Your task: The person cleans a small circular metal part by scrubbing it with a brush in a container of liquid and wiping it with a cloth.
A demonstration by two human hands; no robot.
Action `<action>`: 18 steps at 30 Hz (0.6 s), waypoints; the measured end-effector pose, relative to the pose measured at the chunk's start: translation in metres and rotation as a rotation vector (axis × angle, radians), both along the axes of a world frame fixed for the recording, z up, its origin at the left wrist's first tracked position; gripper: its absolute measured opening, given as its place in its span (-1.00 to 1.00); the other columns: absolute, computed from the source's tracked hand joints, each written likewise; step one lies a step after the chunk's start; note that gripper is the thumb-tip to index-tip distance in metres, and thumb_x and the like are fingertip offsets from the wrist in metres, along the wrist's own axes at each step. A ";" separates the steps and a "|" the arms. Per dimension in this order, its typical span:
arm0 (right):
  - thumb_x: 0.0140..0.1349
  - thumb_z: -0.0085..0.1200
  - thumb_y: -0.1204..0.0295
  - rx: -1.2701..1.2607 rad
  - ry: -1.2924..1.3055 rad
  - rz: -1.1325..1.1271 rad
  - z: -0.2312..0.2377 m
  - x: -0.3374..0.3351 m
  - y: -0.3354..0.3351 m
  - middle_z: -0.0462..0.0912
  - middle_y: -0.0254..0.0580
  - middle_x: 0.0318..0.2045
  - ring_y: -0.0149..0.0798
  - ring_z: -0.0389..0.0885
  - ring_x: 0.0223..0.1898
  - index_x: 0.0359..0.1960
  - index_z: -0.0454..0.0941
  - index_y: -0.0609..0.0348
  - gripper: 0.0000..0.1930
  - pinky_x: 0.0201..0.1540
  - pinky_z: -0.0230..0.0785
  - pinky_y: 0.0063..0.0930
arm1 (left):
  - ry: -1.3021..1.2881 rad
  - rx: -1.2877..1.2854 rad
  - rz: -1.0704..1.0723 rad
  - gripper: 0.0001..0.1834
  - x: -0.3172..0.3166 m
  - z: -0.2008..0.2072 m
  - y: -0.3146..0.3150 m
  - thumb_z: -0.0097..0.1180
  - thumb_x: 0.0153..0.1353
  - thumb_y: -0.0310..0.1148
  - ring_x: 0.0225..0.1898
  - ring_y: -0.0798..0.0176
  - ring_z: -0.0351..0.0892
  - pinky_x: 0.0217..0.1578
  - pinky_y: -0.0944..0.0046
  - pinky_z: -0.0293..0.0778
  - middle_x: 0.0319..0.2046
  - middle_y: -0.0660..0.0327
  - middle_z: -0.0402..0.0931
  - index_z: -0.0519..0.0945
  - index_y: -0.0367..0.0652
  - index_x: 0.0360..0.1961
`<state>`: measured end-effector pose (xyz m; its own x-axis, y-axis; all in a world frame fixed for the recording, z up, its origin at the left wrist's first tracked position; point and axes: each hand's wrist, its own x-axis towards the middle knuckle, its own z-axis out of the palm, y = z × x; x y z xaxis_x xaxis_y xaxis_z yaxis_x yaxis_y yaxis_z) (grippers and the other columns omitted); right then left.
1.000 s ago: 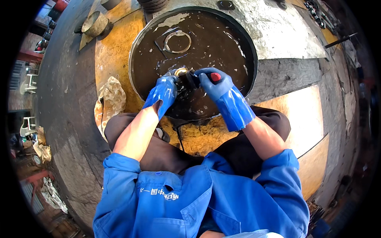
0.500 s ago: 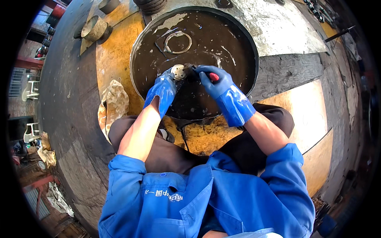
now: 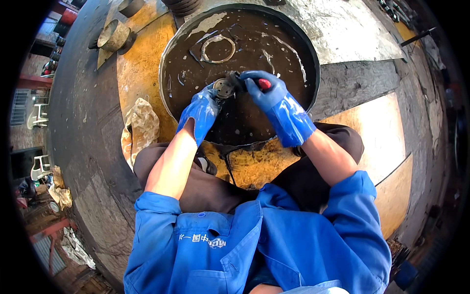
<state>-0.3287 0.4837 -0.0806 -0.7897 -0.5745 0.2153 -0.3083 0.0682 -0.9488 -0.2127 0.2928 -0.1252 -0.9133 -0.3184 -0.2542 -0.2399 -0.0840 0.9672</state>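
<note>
My left hand [image 3: 200, 108], in a blue rubber glove, grips a round metal disc [image 3: 223, 88] with small holes, tilted over a wide basin [image 3: 162, 73] of dark brown liquid. In my gloved right hand [image 3: 272, 95] is a brush [image 3: 264, 84] with a red-ended handle. Its dark bristles meet or nearly meet the disc's right side; blur hides the exact contact. Beyond my hands, a thin metal ring [image 3: 234, 49] lies in the liquid. Pale flecks and streaks float around it.
A patterned cloth [image 3: 141, 125] is bunched left of the basin. Farther left stand a short metal cylinder [image 3: 113, 36] and a second one [image 3: 131, 7]. Stacked dark rings [image 3: 182, 6] rest behind the basin. Metal and board sheets [image 3: 352, 88] cover the ground on the right.
The disc has tipped and darkened, with its face turned more toward the brush. My right hand has shifted slightly up and left, and streaks on the liquid have drifted.
</note>
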 end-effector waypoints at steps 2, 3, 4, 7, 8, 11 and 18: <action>0.36 0.24 0.43 0.008 -0.154 -0.032 -0.002 -0.009 -0.001 0.84 -0.09 -0.16 -0.22 0.82 -0.10 -0.04 0.78 0.11 -0.81 0.06 0.63 -0.37 | -0.053 -0.200 -0.004 -0.62 0.001 0.004 0.005 0.09 0.54 -0.40 0.20 0.22 0.64 0.27 0.24 0.49 0.20 0.15 0.68 0.63 -0.07 0.32; 0.36 0.24 0.43 -0.028 -0.174 -0.044 -0.005 -0.012 -0.004 0.84 -0.10 -0.16 -0.23 0.82 -0.10 -0.04 0.78 0.12 -0.80 0.06 0.62 -0.37 | -0.077 -0.255 0.011 -0.63 0.001 0.008 0.010 0.09 0.54 -0.40 0.16 0.24 0.63 0.25 0.26 0.49 0.17 0.16 0.68 0.64 -0.09 0.30; 0.36 0.24 0.42 -0.019 -0.159 -0.039 -0.008 -0.012 -0.002 0.84 -0.10 -0.16 -0.24 0.82 -0.11 -0.04 0.78 0.12 -0.80 0.06 0.62 -0.38 | -0.091 -0.222 0.060 -0.65 -0.002 0.009 0.021 0.08 0.53 -0.45 0.07 0.28 0.64 0.19 0.30 0.51 0.08 0.19 0.70 0.65 -0.17 0.26; 0.36 0.25 0.41 -0.038 -0.161 0.023 0.002 0.002 -0.009 0.84 -0.11 -0.16 -0.27 0.81 -0.11 -0.04 0.78 0.13 -0.80 0.06 0.62 -0.39 | -0.044 -0.252 0.118 -0.70 0.000 -0.019 0.012 0.06 0.52 -0.44 -0.06 0.35 0.62 0.04 0.39 0.51 -0.05 0.22 0.72 0.70 -0.19 0.17; 0.36 0.24 0.42 -0.044 -0.206 0.057 0.004 0.008 -0.009 0.84 -0.10 -0.15 -0.26 0.81 -0.11 -0.04 0.78 0.14 -0.80 0.06 0.62 -0.38 | -0.026 -0.349 0.084 -0.70 0.002 -0.019 0.005 0.08 0.51 -0.44 -0.06 0.36 0.62 0.03 0.39 0.51 -0.05 0.23 0.72 0.70 -0.18 0.17; 0.35 0.22 0.43 -0.048 -0.111 0.111 0.009 0.025 -0.004 0.83 -0.05 -0.15 -0.19 0.82 -0.12 -0.04 0.77 0.14 -0.80 0.05 0.63 -0.35 | -0.028 -0.022 0.097 -0.71 -0.001 -0.014 0.001 0.12 0.50 -0.36 -0.05 0.32 0.66 0.01 0.37 0.55 -0.03 0.23 0.73 0.72 -0.13 0.14; 0.36 0.20 0.41 0.092 -0.126 0.079 0.015 0.015 0.010 0.83 -0.08 -0.18 -0.13 0.82 -0.11 -0.07 0.78 0.09 -0.81 0.05 0.63 -0.30 | -0.163 -1.065 -0.319 -0.62 -0.021 -0.042 -0.052 0.08 0.53 -0.33 0.17 0.10 0.69 0.19 0.17 0.58 0.14 0.11 0.70 0.62 -0.12 0.30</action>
<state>-0.3132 0.4938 -0.0658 -0.7588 -0.6485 0.0606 -0.1949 0.1373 -0.9712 -0.2336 0.2404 -0.1672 -0.9725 -0.2018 -0.1163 -0.2329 0.8545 0.4643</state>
